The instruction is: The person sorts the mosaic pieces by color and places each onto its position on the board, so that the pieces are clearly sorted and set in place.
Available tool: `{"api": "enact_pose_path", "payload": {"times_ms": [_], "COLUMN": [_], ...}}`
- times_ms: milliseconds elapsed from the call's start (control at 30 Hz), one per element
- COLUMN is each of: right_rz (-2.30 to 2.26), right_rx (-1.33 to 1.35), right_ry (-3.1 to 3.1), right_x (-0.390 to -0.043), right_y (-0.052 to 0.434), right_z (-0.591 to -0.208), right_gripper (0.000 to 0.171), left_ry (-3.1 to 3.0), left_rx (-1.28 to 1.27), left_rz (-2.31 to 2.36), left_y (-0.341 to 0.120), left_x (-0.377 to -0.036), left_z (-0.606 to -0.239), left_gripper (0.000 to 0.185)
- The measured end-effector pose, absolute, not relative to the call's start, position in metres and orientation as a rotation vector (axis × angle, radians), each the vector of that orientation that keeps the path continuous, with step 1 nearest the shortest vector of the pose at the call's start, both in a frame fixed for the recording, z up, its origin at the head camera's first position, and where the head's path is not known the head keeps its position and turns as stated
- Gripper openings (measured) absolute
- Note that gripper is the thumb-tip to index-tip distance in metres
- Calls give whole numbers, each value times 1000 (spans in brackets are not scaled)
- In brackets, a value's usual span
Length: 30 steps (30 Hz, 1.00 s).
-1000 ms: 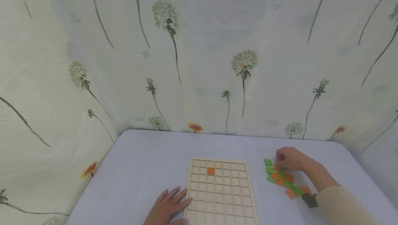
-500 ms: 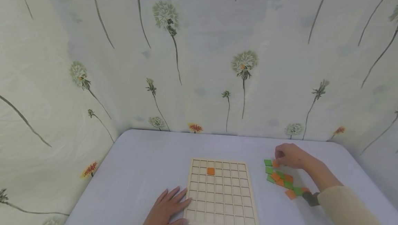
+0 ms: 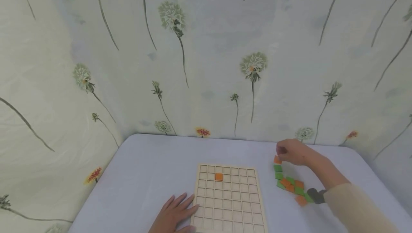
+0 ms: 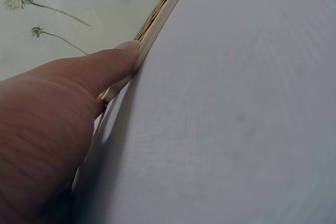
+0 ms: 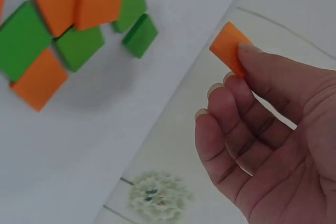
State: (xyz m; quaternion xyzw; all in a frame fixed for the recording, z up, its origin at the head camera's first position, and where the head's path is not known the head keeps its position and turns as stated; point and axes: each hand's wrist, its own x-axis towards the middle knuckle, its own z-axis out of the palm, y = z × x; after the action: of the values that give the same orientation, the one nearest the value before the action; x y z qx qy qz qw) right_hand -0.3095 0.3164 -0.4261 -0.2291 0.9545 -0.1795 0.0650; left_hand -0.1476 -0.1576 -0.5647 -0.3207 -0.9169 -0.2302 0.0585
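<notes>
The table, draped in a pale cloth and backed by a dandelion-print curtain, carries everything. At its near edge, around the middle, lies the wooden grid board, with one orange tile already seated in a cell near the board's far edge. The left hand lies flat with fingers straight, its fingertips against the board's left edge near the near-left corner, bracing it; the left wrist view shows the thumb touching that edge. Toward the table's right edge is the loose pile of orange and green tiles. The right hand is raised above the far end of that pile, pinching a single orange square between thumb and fingertip, clear of the cloth.

The step in hand appears to be carrying a freshly picked tile from the pile. The next move likely calls for crossing left to the board, turning the square flat and parallel to the grid lines, and lowering it squarely into an open cell, while the left hand keeps the board from sliding.
</notes>
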Motion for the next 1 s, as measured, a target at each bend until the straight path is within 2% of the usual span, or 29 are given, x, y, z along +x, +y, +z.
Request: {"api": "enact_pose_path", "payload": {"times_ms": [467, 1000], "right_rz": [-539, -494], "right_rx": [-867, -867], "right_ry": [2851, 2823], "right_x": [-305, -309], "right_y": [256, 201], "right_z": [-401, -421], "right_gripper": [18, 19], "left_ry": [-2830, -2782], "left_rx": [-956, -975], "left_rz": [-782, -733], "left_y": [-157, -161], "left_x": [-147, -149], "left_z": [-563, -568], "left_gripper": [56, 55]}}
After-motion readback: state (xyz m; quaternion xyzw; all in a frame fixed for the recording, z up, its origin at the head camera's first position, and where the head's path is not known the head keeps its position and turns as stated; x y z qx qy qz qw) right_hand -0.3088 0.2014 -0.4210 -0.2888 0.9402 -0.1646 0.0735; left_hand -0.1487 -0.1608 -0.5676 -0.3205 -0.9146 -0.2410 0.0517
